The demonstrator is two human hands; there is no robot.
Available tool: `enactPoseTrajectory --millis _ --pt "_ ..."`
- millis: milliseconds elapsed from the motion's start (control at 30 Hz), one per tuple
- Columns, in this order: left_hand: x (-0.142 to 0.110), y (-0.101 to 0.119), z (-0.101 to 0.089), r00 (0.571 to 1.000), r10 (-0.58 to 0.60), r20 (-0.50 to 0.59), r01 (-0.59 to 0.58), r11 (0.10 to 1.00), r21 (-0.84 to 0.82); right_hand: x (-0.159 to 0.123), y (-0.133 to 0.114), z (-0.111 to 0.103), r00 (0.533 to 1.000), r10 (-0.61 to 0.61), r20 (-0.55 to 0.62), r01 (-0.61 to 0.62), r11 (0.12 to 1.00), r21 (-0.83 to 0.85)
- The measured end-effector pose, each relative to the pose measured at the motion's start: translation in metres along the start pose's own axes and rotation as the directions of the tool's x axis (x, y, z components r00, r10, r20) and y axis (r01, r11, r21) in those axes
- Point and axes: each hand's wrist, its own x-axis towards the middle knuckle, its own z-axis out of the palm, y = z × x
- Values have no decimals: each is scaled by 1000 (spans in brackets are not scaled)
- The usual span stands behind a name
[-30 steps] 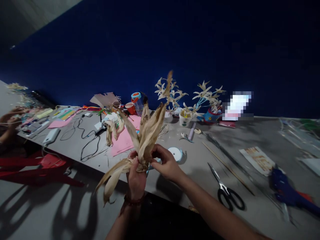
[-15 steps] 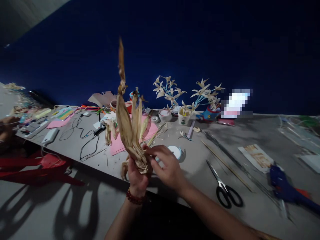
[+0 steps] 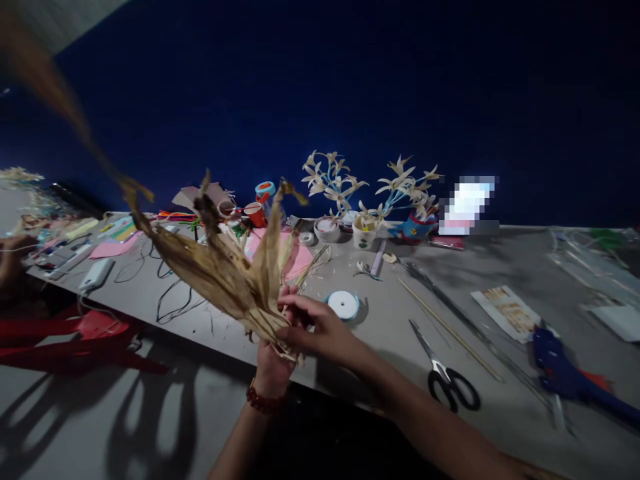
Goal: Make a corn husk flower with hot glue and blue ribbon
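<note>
A bunch of dried corn husks (image 3: 225,283), brown and pale tan, fans out toward the upper left over the table's front edge. One long blurred strip of it reaches far up to the left. My left hand (image 3: 273,372), with a red bead bracelet at the wrist, is closed around the base of the bunch from below; the husks hide part of its fingers. My right hand (image 3: 323,328) grips the husks near the base from the right, its thumb in front and its fingers curled behind. A white ribbon spool (image 3: 343,305) lies just beyond my right hand.
Black-handled scissors (image 3: 453,381), a thin stick (image 3: 450,330), wires (image 3: 475,330) and a blue glue gun (image 3: 560,367) lie at right. Potted husk flowers (image 3: 333,180) stand at the back. A red chair (image 3: 100,327) and another person's hand (image 3: 15,257) are at left.
The husk bunch has tipped from nearly upright over to the left, its strips spreading apart. My right hand has shifted slightly and now lies over the husk base.
</note>
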Motion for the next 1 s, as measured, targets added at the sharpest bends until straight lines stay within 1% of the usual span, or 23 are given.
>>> enactPoseTrajectory --millis 100,200,267,300,367,433,467,533,600,667,700,767,833,867,933,1000 --pt "-7 6 6 999 29 -40 -26 996 88 4 -2 3 999 -42 6 42 999 -9" --pt "-15 14 14 997 62 -37 -53 978 202 7 -1 4 999 -15 -36 15 1000 8" --pt "-20 19 18 995 99 -13 -91 957 274 8 -1 3 998 -7 -60 3 997 -72" --pt "-20 21 19 993 122 0 -115 940 321 8 -2 3 998 -23 -54 15 991 -133" --pt "-19 25 21 985 169 32 -167 891 422 8 -3 1 997 -74 4 73 966 -247" --pt "-16 27 24 974 220 53 -217 841 496 8 -5 -1 989 -135 54 145 943 -301" --pt "-14 27 26 970 240 46 -230 833 504 8 -5 -1 986 -152 66 165 940 -299" --pt "-11 26 32 963 270 3 -238 843 483 7 -4 0 987 -155 30 158 957 -244" --pt "-11 23 39 951 307 -45 -254 854 455 5 -1 3 989 -131 -61 121 982 -148" --pt "-12 20 46 936 346 -61 -289 855 430 3 5 8 981 -93 -169 84 995 -59" --pt "-13 18 48 931 359 -63 -299 853 427 2 8 11 976 -70 -205 67 998 -21" --pt "-14 15 50 934 350 -75 -285 853 437 0 13 15 970 -19 -244 32 998 50" --pt "-16 13 49 939 333 -89 -260 852 454 -1 16 15 968 26 -250 -11 998 60" --pt "-16 12 48 940 327 -96 -249 850 464 -1 16 14 968 36 -248 -32 999 20" --pt "-17 10 45 943 314 -111 -227 849 477 1 13 10 968 37 -249 -74 987 -142" --pt "-18 7 43 949 289 -123 -201 861 466 2 6 4 965 17 -262 -106 939 -329"
